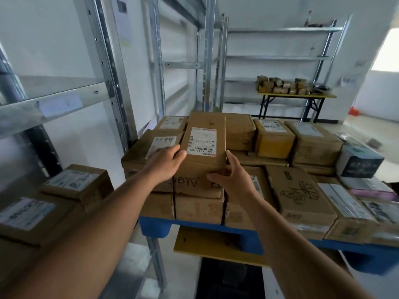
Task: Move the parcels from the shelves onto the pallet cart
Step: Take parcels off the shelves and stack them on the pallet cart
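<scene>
A long brown cardboard parcel (205,137) with a white shipping label lies on top of the stacked parcels on the blue pallet cart (155,228). My left hand (165,164) grips its near left corner. My right hand (232,173) holds its near right corner, thumb under the front edge. Both forearms reach forward from the bottom of the view. On the metal shelf to the left lie two more labelled parcels, a small one (75,184) and a larger one (26,216).
The cart carries several boxes, among them a yellow-taped one (274,139), a flower-printed one (300,195) and a dark box (359,161). Steel shelving uprights (112,67) stand at the left. A folding table (298,97) with small parcels stands at the back.
</scene>
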Tool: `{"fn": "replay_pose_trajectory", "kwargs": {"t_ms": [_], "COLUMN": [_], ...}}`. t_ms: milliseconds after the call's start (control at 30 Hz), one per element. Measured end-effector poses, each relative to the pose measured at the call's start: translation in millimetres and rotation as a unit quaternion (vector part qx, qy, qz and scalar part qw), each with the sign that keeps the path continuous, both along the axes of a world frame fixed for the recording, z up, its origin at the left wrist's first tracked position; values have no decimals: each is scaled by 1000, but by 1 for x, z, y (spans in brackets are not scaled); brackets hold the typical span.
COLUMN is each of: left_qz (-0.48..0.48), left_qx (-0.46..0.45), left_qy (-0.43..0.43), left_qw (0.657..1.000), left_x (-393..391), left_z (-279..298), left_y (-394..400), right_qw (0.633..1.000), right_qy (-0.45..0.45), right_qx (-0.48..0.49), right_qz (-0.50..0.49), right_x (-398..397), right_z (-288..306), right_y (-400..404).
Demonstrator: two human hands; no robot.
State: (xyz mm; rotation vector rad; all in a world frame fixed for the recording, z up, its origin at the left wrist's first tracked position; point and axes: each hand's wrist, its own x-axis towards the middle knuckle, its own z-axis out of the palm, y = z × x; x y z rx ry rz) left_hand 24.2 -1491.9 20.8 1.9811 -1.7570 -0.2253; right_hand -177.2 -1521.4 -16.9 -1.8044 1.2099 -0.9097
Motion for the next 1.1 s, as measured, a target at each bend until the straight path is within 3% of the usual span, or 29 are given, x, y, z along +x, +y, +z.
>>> {"fn": "replay_pose_trajectory", "kwargs": {"t_ms": [267,400,833,1100], "left_qz": [-44,-61,-62,-41], "left_qx": [15,44,36,34], "left_qy": [-34,10,-28,-26], "left_qw": [998,997,997,998], "left_x": [20,29,33,25], "left_z": [-14,-12,-13,-11], "left_y": [0,0,-1,5], "right_qw": [1000,1000,1000,998], "right_qy": [4,8,10,59], "right_qx": [-6,-18,-7,-21], "right_qz": [4,-4,-23,-17], "right_x": [6,8,14,10], "right_z": [-25,-26,-33,-23], "right_y": [-5,-10,-11,-4]}}
